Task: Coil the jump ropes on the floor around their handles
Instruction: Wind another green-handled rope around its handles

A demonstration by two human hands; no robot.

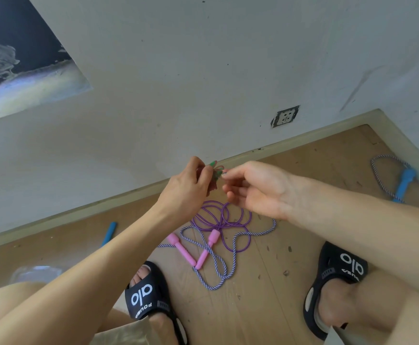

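Note:
My left hand (191, 181) grips a small bundle held above the floor: green handles (214, 166) with a reddish cord (220, 168) looped around them. My right hand (255, 189) pinches that cord just to the right of the bundle with thumb and forefinger, while its other fingers hang loosely. Below, a purple rope (228, 215) lies in loose loops on the floor with two pink handles (178, 247). A blue-and-white striped rope (218, 267) winds across it. One of its blue handles (405, 183) lies far right, the other (110, 232) far left.
My feet in black slippers (148, 295) (338, 272) flank the ropes on the wooden floor (260, 282). The wall's baseboard (303, 139) runs behind, with a socket (285, 116) above it. A clear plastic bag (34, 272) lies at the left.

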